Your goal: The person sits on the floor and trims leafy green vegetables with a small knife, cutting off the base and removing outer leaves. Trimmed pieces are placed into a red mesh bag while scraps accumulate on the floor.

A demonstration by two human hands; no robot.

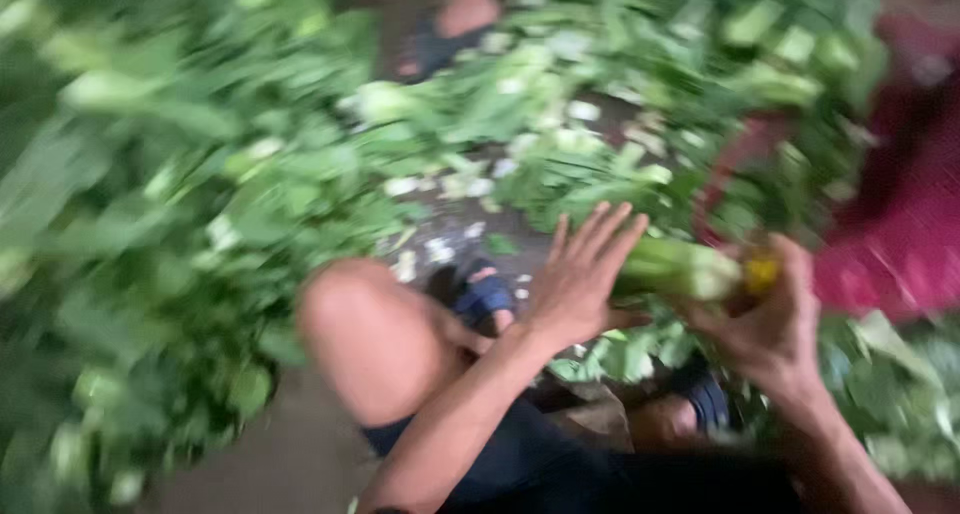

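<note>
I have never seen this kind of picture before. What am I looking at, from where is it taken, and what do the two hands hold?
There is no machine: a person wears a camera on the head, so the one picture looks down at their own knees and hands. It is blurred by motion. The left hand, fingers spread, rests against a pale green vegetable stalk. The right hand grips its cut end, with something small and yellow there; I cannot tell what. Leafy greens lie heaped on the ground all around. A red basket stands at the right, and another person's sandalled foot shows at the top.
</note>
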